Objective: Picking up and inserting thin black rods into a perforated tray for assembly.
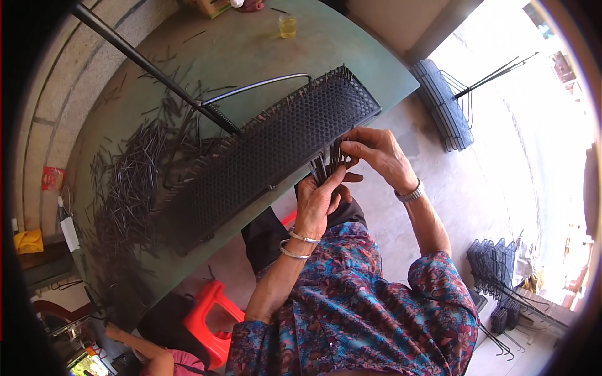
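My left hand [316, 203] is closed round a bunch of thin dark strips [321, 165], which stand up between thumb and fingers just below the near edge of a long black perforated rack [269, 138]. My right hand [382, 156] comes in from the right, its thumb and forefinger pinched on the upper ends at the bunch's right side. How many strips it grips is hidden. The rack lies slantwise over the table's near edge. Short strips jut up along its far long edge. A black rod handle [141, 59] with a bent wire brace [257, 84] joins that far side.
On the green table [235, 53] a large heap of loose dark strips [128, 182] spreads leftward. A glass of yellow liquid [287, 26] stands at the back. Wire racks [445, 105] rest on the floor at right. A red stool [213, 319] and another person's arm [141, 346] are lower left.
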A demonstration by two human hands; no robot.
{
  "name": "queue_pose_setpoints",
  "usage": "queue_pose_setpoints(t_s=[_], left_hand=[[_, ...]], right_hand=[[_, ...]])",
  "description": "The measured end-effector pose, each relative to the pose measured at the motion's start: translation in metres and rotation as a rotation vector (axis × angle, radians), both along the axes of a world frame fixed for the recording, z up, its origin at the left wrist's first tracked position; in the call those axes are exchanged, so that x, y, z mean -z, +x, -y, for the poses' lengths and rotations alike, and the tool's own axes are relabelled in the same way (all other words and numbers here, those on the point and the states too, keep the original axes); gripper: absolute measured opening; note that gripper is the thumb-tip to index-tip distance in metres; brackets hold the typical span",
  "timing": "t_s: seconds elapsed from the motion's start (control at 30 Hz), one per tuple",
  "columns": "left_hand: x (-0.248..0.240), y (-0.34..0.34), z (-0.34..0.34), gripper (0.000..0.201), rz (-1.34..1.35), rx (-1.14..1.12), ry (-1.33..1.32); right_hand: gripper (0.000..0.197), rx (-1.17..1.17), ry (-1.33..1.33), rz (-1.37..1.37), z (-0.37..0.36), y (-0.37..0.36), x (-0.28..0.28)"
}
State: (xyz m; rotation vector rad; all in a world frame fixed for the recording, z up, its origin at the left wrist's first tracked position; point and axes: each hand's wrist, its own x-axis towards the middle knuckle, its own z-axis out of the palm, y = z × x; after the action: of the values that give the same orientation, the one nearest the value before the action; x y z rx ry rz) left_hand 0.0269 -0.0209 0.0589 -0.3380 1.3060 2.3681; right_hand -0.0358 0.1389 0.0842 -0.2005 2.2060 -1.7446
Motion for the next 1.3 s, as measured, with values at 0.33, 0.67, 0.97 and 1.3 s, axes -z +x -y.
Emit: queue_pose_setpoints(t_s=[0.33,0.67,0.97,1.3], left_hand=[[0.001,0.001,0.003,0.03,-0.003,0.042,-0.003],[0.007,-0.002,0.003,0.025,0.007,0.038,0.017],[0.023,-0.016,0.011,0.03,0.059,-0.037,0.076],[0.046,-0.018,0.002,0.022,0.202,-0.013,0.304]], right_hand=[[0.024,-0.067,0.008,0.009,-0.005,-0.007,-0.004],[0.017,-0.154,-0.026,0.061,-0.011,-0.015,-0.004],[0.012,0.183,0.175,-0.39,-0.022,-0.037,-0.018],[0.007,0.437,0.389,-0.884,-0.015,-0.118,0.019]])
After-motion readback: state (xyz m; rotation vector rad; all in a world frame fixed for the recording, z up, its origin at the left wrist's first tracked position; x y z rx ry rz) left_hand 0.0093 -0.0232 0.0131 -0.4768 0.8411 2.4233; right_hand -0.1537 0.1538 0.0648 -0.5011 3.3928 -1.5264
